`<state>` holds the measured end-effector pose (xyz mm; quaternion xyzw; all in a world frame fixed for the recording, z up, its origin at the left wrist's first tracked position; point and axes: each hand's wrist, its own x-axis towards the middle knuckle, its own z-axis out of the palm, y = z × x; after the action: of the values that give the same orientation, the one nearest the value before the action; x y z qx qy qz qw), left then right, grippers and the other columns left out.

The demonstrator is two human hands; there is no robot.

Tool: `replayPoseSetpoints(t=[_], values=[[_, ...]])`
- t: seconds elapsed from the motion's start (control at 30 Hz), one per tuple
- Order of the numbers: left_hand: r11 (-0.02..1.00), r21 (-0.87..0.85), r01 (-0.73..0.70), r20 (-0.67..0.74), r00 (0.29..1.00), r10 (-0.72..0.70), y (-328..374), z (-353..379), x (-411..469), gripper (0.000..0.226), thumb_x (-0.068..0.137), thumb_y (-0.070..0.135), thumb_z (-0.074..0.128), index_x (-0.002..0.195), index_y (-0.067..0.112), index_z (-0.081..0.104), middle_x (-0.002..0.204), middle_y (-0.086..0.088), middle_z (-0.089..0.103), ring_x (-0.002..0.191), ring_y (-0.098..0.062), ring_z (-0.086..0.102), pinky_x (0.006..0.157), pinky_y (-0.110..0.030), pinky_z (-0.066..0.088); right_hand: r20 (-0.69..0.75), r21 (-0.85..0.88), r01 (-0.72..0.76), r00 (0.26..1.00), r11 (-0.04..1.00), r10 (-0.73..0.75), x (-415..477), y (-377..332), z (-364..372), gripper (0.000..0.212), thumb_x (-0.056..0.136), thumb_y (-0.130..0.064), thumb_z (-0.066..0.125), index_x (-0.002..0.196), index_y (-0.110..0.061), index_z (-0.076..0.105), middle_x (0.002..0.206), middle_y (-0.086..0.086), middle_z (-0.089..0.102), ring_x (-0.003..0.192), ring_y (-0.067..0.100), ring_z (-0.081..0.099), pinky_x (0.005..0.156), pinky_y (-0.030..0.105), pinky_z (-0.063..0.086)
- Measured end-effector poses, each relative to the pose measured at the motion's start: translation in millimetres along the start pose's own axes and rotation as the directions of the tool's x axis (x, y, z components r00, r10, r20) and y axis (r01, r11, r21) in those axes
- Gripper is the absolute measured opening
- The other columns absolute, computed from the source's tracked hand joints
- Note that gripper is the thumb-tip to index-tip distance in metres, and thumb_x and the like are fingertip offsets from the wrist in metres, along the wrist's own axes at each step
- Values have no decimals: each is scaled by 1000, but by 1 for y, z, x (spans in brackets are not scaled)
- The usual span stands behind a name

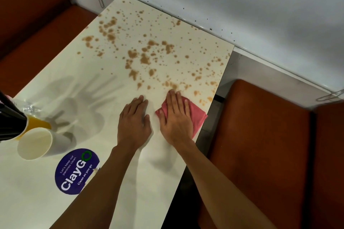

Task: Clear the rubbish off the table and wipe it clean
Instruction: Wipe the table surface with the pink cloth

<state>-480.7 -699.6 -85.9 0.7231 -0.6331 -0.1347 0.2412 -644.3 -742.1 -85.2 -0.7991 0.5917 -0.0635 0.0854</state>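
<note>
A white table (104, 98) carries brown splatter stains (147, 54) over its far half. My right hand (176, 117) lies flat, fingers straight, pressing a pink cloth (197, 115) onto the table near its right edge, just below the nearest stains. My left hand (135, 121) rests flat on the bare tabletop right beside it, fingers straight, holding nothing. At the near left lie two tipped paper cups: a white one (37, 143) with its mouth towards me and a yellow one (36, 123) behind it. A crumpled clear plastic piece (24, 106) lies beyond them.
A round purple "ClayGo" sticker (76, 171) is on the table near my left forearm. Orange bench seats stand on the left (42, 42) and right (260, 145). A grey wall (242, 5) borders the table's far edge. A black object (9, 117) intrudes at the left.
</note>
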Motion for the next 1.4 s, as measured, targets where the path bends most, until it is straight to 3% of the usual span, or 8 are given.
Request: replayPoseSetpoints(t=[0.13, 0.33, 0.53, 0.73, 0.97, 1.17, 1.3, 1.4], values=[[1000, -1, 13, 9, 1000, -13, 0, 0, 0, 56, 92, 22, 54, 147, 12, 57, 161, -5, 48, 149, -26, 43, 117, -52, 41, 101, -15, 213, 972, 977, -211, -28, 30, -7, 67, 113, -51, 21, 169, -18, 4, 176, -3, 0, 162, 12, -9, 132, 45, 8], [1000, -16, 20, 23, 1000, -19, 0, -2, 1, 58, 92, 22, 53, 149, 12, 56, 161, -5, 47, 150, -26, 42, 119, -52, 39, -29, -12, -116, 993, 993, 116, 13, 8, -1, 67, 113, -48, 22, 168, -10, 12, 176, 4, 6, 163, 19, -2, 131, 47, 12], [999, -23, 28, 28, 999, -27, 1, -2, 0, 59, 89, 17, 53, 148, 11, 57, 160, -5, 49, 148, -27, 44, 117, -52, 41, 94, -27, 232, 969, 972, -228, -27, 26, -7, 67, 113, -52, 23, 169, -18, 6, 176, -2, 2, 162, 12, -7, 132, 45, 8], [999, -22, 37, 54, 998, -35, -2, -5, 2, 62, 87, 16, 51, 149, 15, 56, 162, -1, 47, 148, -25, 44, 115, -47, 43, -31, -29, -112, 993, 993, 111, 13, 15, -3, 67, 113, -47, 24, 168, -11, 10, 176, 4, 6, 163, 19, -1, 131, 48, 11], [999, -37, 25, 43, 999, -23, -1, -7, 1, 62, 86, 12, 50, 148, 13, 58, 160, -2, 49, 145, -26, 47, 113, -47, 44, 104, -42, 275, 957, 961, -269, -24, 30, -9, 66, 113, -50, 24, 169, -19, 7, 176, -3, 2, 162, 11, -7, 132, 45, 10], [997, -71, 13, 9, 1000, -13, -4, -9, -3, 60, 86, 10, 51, 146, 10, 59, 158, -5, 52, 144, -28, 49, 115, -44, 43, -7, -44, -74, 997, 996, 74, 25, -1, -2, 67, 113, -49, 17, 168, -11, 11, 176, 5, 5, 163, 20, -2, 131, 48, 11], [998, -66, 9, 10, 1000, -8, -3, -8, -3, 60, 85, 9, 51, 144, 9, 61, 156, -7, 53, 142, -28, 50, 114, -43, 44, 59, -35, 289, 956, 957, -286, -2, -2, -5, 66, 114, -50, 24, 168, -14, 15, 176, 2, 12, 163, 17, 1, 131, 47, 12], [997, -79, 11, -6, 1000, -12, -4, -9, -2, 60, 85, 8, 52, 144, 9, 61, 155, -6, 54, 140, -28, 52, 113, -41, 43, 105, -36, 289, 953, 957, -284, -20, 31, -13, 65, 114, -50, 22, 169, -20, 8, 176, -3, 4, 162, 12, -6, 132, 46, 10]])
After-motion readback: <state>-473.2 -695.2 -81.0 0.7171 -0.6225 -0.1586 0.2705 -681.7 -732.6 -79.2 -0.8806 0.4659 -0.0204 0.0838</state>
